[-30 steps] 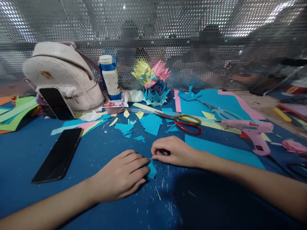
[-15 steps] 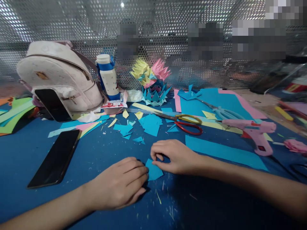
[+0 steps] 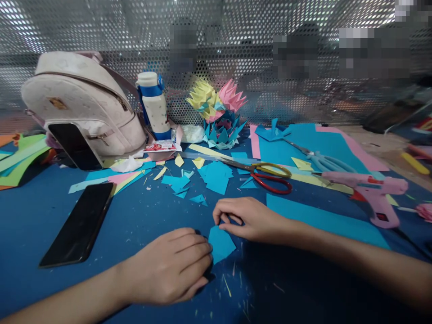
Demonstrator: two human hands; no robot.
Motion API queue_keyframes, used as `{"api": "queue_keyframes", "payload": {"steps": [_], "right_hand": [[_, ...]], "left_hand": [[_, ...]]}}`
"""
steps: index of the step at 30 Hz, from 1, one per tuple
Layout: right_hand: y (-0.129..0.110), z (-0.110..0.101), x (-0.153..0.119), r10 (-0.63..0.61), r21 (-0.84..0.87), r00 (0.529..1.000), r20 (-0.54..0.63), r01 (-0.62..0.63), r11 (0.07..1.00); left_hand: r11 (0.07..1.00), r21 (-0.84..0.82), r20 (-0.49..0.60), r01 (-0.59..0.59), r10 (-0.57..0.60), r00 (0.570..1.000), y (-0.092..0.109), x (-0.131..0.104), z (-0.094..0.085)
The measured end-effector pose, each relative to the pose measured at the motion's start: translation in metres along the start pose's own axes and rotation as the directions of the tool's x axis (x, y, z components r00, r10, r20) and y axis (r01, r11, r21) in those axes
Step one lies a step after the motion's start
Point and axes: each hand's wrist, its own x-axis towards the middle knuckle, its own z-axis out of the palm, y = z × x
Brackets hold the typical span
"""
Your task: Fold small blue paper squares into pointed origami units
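A small blue piece of paper (image 3: 222, 244) with a pointed end lies low over the table between my hands. My left hand (image 3: 175, 263) is closed at its left edge, fingers pressed together and covering that side. My right hand (image 3: 245, 218) curls above it, with thumb and forefinger pinched at the upper corner. Beyond my hands are several blue paper pieces (image 3: 216, 177) and a small scrap (image 3: 199, 200). A long blue paper strip (image 3: 324, 220) runs behind my right forearm.
Scissors (image 3: 272, 177) with red and yellow handles, blue-handled pliers (image 3: 332, 162) and a pink glue gun (image 3: 380, 189) lie to the right. A phone (image 3: 79, 225) lies left. Behind stand a backpack (image 3: 81, 103), a bottle (image 3: 154, 105) and folded paper flowers (image 3: 221, 114) before a perforated metal panel (image 3: 135, 27).
The view has shifted slightly, so most things sit a little farther right. More of the blue paper piece shows between my hands. Both hands keep nearly the same pose.
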Motion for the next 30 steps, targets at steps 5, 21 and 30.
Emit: {"api": "queue_keyframes", "payload": {"steps": [5, 21, 30], "right_hand": [[0.005, 0.0, 0.001, -0.034, 0.016, 0.999, 0.022, 0.034, 0.999], [0.018, -0.001, 0.001, -0.17, 0.055, 0.985, 0.03, 0.168, 0.984], [0.01, 0.002, -0.001, -0.131, -0.013, 0.991, 0.018, 0.131, 0.991]], "left_hand": [[0.999, 0.017, 0.063, 0.033, -0.034, 0.997, 0.0, 0.002, 0.001], [0.989, -0.048, -0.098, 0.139, -0.143, 0.985, -0.003, -0.003, -0.003], [0.992, 0.043, 0.001, 0.115, -0.116, 0.993, -0.005, -0.002, 0.0]]}}
